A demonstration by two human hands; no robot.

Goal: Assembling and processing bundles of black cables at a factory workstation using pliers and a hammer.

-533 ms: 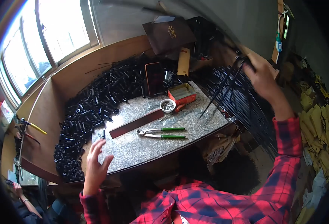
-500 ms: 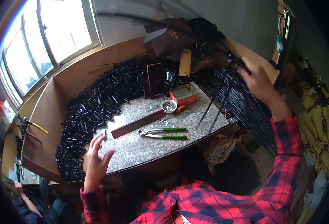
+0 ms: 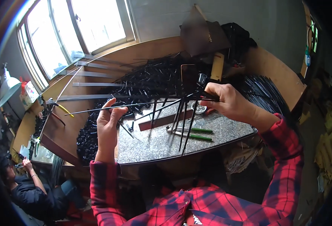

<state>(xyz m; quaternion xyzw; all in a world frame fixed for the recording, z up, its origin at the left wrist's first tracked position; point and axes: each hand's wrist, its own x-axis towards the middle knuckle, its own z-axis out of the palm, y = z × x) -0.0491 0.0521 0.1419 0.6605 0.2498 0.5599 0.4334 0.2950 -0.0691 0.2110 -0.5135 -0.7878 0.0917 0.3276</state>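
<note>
My right hand [image 3: 228,102] is closed round the hub end of what looks like an umbrella frame, its thin black ribs [image 3: 182,126] fanning out to the left and downward over the bench. Further ribs appear as flat greyish strips [image 3: 92,84] at the upper left. My left hand [image 3: 107,122] is raised, thumb and forefinger pinched on one long thin rib that passes between them. Below the frame, pincers with green handles [image 3: 198,137] and a dark flat bar [image 3: 145,125] lie on the speckled bench top [image 3: 147,150]. The hub itself is mostly hidden.
Small black tubular parts [image 3: 87,137] are heaped along the left and back. A dish of small pieces [image 3: 199,109], a phone-like slab [image 3: 189,71] and a bundle of black rods [image 3: 264,90] stand around. Another person [image 3: 34,192] sits at lower left.
My right hand has brought the black ribs from the far right over the bench. My left hand has risen and closed on one rib. The view has shifted.
</note>
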